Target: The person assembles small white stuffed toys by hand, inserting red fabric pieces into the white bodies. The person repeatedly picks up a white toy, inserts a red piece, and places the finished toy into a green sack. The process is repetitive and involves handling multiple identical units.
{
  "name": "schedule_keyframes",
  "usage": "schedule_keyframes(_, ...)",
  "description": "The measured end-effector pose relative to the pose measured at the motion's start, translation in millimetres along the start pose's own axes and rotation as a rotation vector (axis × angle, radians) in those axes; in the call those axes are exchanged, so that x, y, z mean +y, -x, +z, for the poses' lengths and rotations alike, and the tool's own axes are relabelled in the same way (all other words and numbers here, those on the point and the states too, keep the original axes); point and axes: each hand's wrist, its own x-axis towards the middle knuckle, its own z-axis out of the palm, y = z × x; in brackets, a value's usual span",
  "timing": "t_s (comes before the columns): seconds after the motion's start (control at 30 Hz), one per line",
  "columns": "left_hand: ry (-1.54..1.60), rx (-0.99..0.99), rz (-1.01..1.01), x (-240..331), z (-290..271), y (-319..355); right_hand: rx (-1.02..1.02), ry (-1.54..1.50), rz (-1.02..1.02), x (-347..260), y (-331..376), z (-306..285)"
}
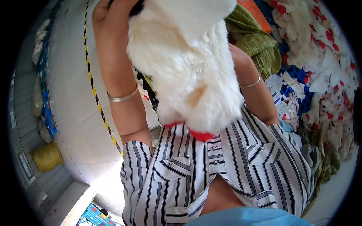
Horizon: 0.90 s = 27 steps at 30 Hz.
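Note:
A white fluffy plush piece point(196, 75) hangs in front of my chest, with a smooth cream backing point(200, 19) showing at its top. It has a tan patch near the bottom and red fabric bits point(201, 135) along its lower edge. At the upper left, my left hand point(115, 17) is closed on the piece, partly cut off by the frame's edge. A small black thing shows beside its fingers; I cannot make out what it is. My right hand point(239, 58) is at the right side of the fur, its fingers hidden behind it.
To the right lies a big heap of white plush pieces with red parts point(320, 49), over a blue crate point(301, 90). Olive-green fabric point(260, 51) bunches beside my right hand. Yellow-black tape point(90, 75) runs along the pale floor at left. A blue toy-like object point(96, 216) sits at lower left.

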Motion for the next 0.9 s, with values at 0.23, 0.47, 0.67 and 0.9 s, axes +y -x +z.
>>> schedule_keyframes(0.23, -0.861, -0.336, 0.048, -145, -14, 30, 0.169, -0.283, 0.331, 44, 25, 6)
schedule_keyframes(0.47, -0.508, -0.622, -0.322, -212, -12, 53, 0.246, 0.378, 0.394, 20, 25, -21)
schedule_keyframes(0.67, -0.479, -0.685, -0.598, -197, 22, 37, 0.037, 0.507, -0.109, -30, -2, 1)
schedule_keyframes(0.9, -0.631, -0.617, -0.551, -193, 14, 47, 0.423, 0.241, 0.107, -34, 4, -52)
